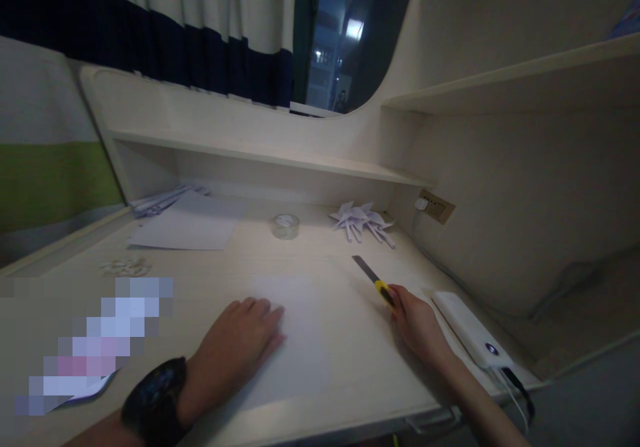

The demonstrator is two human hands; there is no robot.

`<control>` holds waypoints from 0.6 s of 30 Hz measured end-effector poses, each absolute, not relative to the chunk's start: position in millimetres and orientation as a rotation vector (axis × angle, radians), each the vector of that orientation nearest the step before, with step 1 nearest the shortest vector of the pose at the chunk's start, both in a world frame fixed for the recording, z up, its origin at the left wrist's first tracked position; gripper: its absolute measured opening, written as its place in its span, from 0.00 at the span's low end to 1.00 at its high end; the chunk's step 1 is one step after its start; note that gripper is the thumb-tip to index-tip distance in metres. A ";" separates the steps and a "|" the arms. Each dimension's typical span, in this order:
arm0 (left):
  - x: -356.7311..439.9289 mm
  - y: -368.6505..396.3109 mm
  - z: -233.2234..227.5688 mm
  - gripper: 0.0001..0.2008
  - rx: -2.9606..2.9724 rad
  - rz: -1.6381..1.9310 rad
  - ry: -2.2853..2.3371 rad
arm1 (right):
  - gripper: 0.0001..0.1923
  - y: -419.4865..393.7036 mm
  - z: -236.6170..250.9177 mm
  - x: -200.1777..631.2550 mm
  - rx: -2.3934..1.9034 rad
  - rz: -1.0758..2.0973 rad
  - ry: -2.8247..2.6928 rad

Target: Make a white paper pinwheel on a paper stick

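Note:
My left hand (247, 337), with a dark watch on its wrist, rests with its fingers laid over the left part of a white paper sheet (300, 347) on the desk. In my right hand (417, 320) is a yellow and black utility knife (383, 290), its long grey blade out and pointing up and to the left, to the right of the sheet. The handle's lower end is hidden in my fingers. Behind the sheet stands a roll of clear tape (285, 227). Several folded white paper pinwheels (357, 219) lie at the back right.
A stack of white paper (185, 223) lies at the back left, with small pale pieces (125, 267) nearer. A blurred-out object covers the front left. A white power bank (473, 327) with cables lies by the right wall, below a socket (437, 207). A shelf (270, 157) spans the back.

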State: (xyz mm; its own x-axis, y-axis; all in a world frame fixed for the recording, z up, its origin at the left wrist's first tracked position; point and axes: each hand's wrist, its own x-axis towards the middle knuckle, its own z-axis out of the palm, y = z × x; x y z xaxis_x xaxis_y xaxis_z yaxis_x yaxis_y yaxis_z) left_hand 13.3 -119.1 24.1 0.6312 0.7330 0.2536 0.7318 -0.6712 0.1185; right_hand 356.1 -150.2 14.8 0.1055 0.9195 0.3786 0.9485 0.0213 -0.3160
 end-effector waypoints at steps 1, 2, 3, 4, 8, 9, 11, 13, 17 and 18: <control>14.8 -121.0 19.4 0.20 2.834 0.394 1.362 | 0.16 -146.6 20.4 355.9 -1.879 0.010 -1.812; 15.2 -121.5 15.8 0.24 2.837 0.341 1.385 | 0.16 -142.4 25.7 355.9 -1.841 0.096 -1.822; 14.0 -119.9 13.8 0.26 2.842 0.285 1.352 | 0.17 -137.7 30.3 356.6 -1.793 0.187 -1.845; 11.1 -115.7 13.8 0.26 2.841 0.239 1.275 | 0.18 -132.8 33.8 357.9 -1.748 0.281 -1.872; -9.0 -80.3 28.5 0.17 2.831 0.138 0.846 | 0.16 -114.7 35.4 367.4 -1.664 0.564 -1.993; -12.2 -70.7 32.7 0.17 2.834 0.176 0.874 | 0.17 -111.9 33.9 369.2 -1.660 0.568 -2.020; -11.3 -56.0 37.0 0.19 2.830 0.298 1.049 | 0.18 -109.3 31.6 369.8 -1.652 0.514 -2.088; -0.6 -48.5 33.0 0.20 2.812 0.369 1.154 | 0.14 -110.6 31.9 366.1 -1.660 0.409 -2.177; 30.7 -45.2 7.7 0.25 2.771 0.439 1.218 | 0.08 -119.5 37.4 355.9 -1.809 0.098 -2.295; 36.0 -44.7 1.3 0.26 2.769 0.429 1.198 | 0.08 -121.6 38.4 354.5 -1.848 0.037 -2.294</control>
State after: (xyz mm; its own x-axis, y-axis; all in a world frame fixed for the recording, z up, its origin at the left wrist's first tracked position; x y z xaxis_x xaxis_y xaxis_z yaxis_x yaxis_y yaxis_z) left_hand 36.0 -44.7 1.3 0.6521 0.7260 0.2184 0.6997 -0.6872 0.1955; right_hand 354.5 -121.6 38.4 -0.2017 0.9700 0.1356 0.9651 0.2205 -0.1414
